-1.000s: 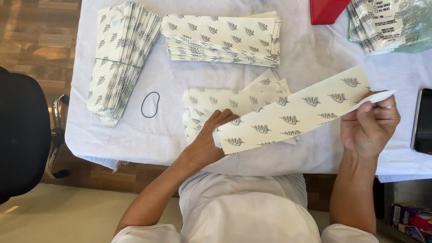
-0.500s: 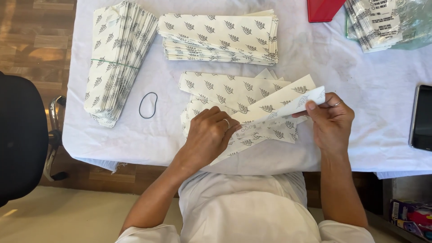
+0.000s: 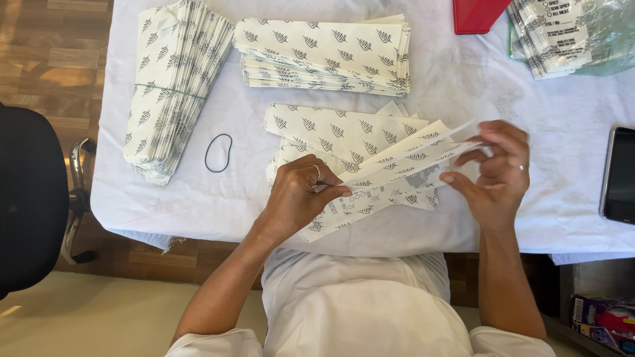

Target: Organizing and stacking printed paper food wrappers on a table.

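Note:
My left hand (image 3: 299, 196) and my right hand (image 3: 495, 172) hold a long white paper bag (image 3: 397, 177) printed with dark leaf motifs. The left hand pinches its lower left end and the right hand grips its upper right end, where the mouth is spread. The bag hangs tilted just above a loose pile of the same bags (image 3: 337, 135) on the white tablecloth (image 3: 198, 198). A ring shows on each hand.
A banded bundle of bags (image 3: 173, 86) lies far left, a flat stack (image 3: 324, 56) at the back. A black rubber band (image 3: 218, 153) lies between them. A red box (image 3: 477, 13), bags in plastic (image 3: 562, 33), a dark tablet (image 3: 620, 175) and a black chair (image 3: 30, 198) surround the area.
The bag was stretched flat to the right a second ago. My right hand has since come in toward the left, then out again, and the bag has turned so its printed back and spread mouth show.

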